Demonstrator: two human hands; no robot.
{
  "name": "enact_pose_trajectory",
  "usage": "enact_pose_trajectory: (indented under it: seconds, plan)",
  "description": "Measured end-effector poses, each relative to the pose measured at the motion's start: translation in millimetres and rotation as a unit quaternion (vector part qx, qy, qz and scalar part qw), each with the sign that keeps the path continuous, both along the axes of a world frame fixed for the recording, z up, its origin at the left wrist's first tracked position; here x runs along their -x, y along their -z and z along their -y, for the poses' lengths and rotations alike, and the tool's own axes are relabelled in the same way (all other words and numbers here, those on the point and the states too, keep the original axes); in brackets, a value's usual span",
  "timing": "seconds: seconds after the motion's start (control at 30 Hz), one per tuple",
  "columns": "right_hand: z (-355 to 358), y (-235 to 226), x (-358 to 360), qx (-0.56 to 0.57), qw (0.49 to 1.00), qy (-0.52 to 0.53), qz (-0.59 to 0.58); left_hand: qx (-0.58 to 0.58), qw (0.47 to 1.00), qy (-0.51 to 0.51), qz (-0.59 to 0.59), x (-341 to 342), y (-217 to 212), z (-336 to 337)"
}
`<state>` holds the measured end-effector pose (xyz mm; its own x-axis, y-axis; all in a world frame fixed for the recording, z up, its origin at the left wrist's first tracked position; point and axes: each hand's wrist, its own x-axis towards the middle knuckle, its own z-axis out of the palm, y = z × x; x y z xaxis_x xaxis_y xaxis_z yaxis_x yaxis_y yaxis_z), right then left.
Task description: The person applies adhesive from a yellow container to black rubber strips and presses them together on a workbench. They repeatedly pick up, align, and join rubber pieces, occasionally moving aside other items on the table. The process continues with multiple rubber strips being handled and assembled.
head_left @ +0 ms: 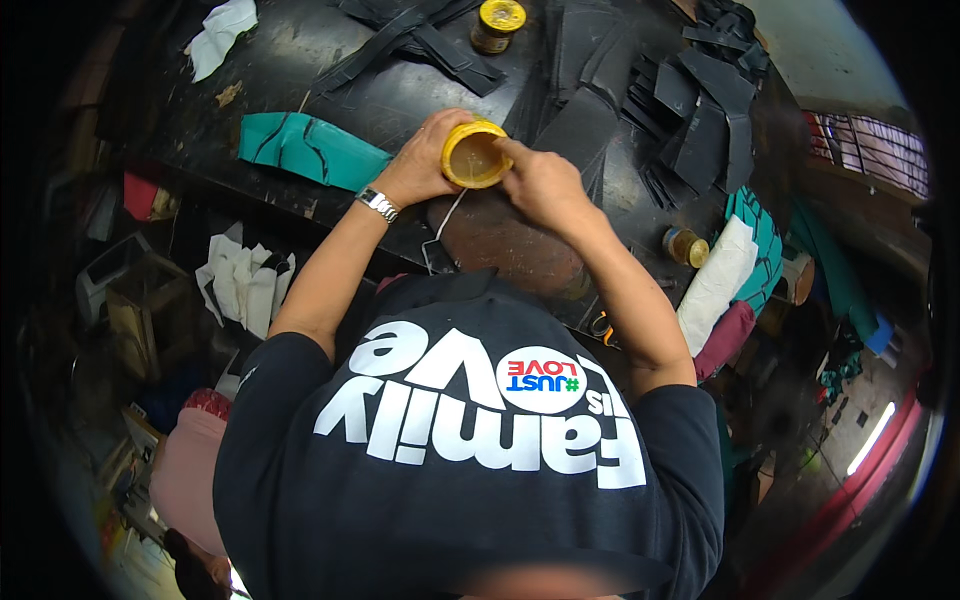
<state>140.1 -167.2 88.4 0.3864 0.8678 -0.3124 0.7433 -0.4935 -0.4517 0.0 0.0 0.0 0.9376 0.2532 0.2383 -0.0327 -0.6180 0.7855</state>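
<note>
A wide-mouthed jar (474, 185) with a yellow-smeared rim is tilted toward me, its mouth facing up and showing a brownish inside. My left hand (420, 165), with a metal watch on the wrist, wraps round the jar's left side. Against its right rim rests my right hand (545, 190), fingers curled and fingertips at the opening; whatever they may grip is hidden. Beneath both hands lies a dark brown rounded slab (505, 250) at the table edge. Left of my left hand is a teal piece (300, 150) with black lines.
A yellow-topped jar (495, 28) stands at the back among black strips (410, 35). Stacked black pieces (700, 120) cover the right side. Another jar (685, 246) lies near a white roll (718, 270). A bent white wire (440, 232) hangs at the front edge. Another person (190, 470) is at lower left.
</note>
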Motion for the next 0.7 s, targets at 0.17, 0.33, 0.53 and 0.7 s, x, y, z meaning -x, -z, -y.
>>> enact_pose_trajectory:
  seconds: [0.17,0.33,0.53,0.7]
  plan:
    - [15,-14,-5,-0.173,0.979,0.058,-0.090,-0.010,1.000,-0.012,0.011,-9,1,2]
    - [18,17,10,0.043,0.974,-0.097,0.198,-0.021,1.000,-0.012,0.011,-9,1,3]
    - [22,36,20,-0.057,0.979,-0.057,0.189,0.023,0.999,-0.041,0.003,-6,2,6]
    - [8,36,6,-0.139,0.977,-0.092,0.135,0.074,0.996,-0.009,-0.043,-7,5,-6]
